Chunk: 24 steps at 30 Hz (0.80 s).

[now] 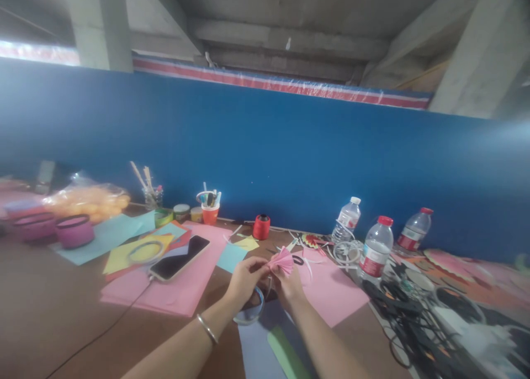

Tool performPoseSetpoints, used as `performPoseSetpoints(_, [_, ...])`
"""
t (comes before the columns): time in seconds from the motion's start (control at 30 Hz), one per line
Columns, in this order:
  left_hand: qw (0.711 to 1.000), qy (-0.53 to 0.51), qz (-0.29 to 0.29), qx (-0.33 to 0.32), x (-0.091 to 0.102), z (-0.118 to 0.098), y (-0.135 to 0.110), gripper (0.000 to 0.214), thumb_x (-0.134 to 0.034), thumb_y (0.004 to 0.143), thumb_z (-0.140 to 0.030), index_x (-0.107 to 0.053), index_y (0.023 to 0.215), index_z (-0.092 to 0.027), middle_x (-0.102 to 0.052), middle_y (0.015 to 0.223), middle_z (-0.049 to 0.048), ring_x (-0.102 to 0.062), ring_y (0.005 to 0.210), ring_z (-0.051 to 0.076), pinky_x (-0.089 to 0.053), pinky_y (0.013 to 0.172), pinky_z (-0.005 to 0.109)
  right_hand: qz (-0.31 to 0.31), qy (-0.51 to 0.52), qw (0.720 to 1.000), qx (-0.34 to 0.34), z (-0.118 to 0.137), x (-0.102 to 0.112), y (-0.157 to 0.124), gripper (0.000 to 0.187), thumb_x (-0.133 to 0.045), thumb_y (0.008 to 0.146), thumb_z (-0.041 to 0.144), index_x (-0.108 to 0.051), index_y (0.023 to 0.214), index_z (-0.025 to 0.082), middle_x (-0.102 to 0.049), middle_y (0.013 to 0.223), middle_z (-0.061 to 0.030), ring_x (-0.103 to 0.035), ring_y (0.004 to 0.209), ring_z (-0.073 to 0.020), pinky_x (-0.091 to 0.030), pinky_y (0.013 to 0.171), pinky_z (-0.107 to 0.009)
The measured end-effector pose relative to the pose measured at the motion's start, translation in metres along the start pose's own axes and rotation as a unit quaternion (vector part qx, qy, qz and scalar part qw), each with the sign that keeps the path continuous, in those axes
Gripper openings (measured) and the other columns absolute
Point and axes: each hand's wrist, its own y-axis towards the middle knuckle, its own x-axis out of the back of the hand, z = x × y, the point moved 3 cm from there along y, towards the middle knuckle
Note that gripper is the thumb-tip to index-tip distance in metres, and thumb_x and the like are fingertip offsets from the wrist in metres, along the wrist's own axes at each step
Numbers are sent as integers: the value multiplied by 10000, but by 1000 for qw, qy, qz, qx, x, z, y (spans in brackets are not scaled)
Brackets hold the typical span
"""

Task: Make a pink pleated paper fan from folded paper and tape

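A pleated pink paper fan (282, 261) is held up over the middle of the table, its folds spread toward the right. My left hand (247, 278) pinches its gathered end from the left. My right hand (289, 284) closes on the same gathered part from the right, fingers partly hidden behind the paper. Just below the hands lies a roll of clear tape (259, 307), on a lavender paper sheet (259, 343) with a green paper strip (285, 351) over it.
A phone (180, 258) on a cable lies on pink sheets (178, 299) at left. A red spool of thread (261, 227) stands near the blue partition (256, 147). Several plastic bottles (376, 249) and tangled black cables (408, 318) are at right. An orange cup (210, 214) holds tools.
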Motion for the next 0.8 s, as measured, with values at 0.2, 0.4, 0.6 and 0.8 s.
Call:
performPoseSetpoints(0.2, [997,43,-44,-48,5,-6,-4,99,-587,668,-269,-613,694,-177,-618,690,8,-568,684,162,-432,670,256,6,61,998,-14,-3,4,3,355,-685,618,466,-552,776,177,-544,646,6,-505,570,-130,-434,577,-259])
performPoseSetpoints(0.4, [994,75,-25,-78,4,-13,-7,127,-555,701,-237,-623,797,-189,-635,766,14,-572,695,162,-438,668,258,-10,91,995,-28,-13,17,10,306,-727,584,388,-559,745,189,-539,642,26,-509,563,-114,-430,567,-240])
performPoseSetpoints(0.6, [989,113,-13,-98,8,-19,-7,165,-569,724,-286,-692,815,-224,-687,840,37,-603,791,203,-444,753,288,-2,97,994,-44,-15,15,9,331,-755,543,369,-555,746,201,-586,656,10,-571,604,-152,-467,619,-288])
performPoseSetpoints(0.8, [977,156,-7,-143,11,-23,-4,185,-546,729,-197,-706,804,-251,-692,807,17,-603,757,186,-427,734,266,40,76,995,-52,-4,18,13,527,-799,452,311,-579,924,227,-619,840,-19,-587,689,-179,-468,616,-291])
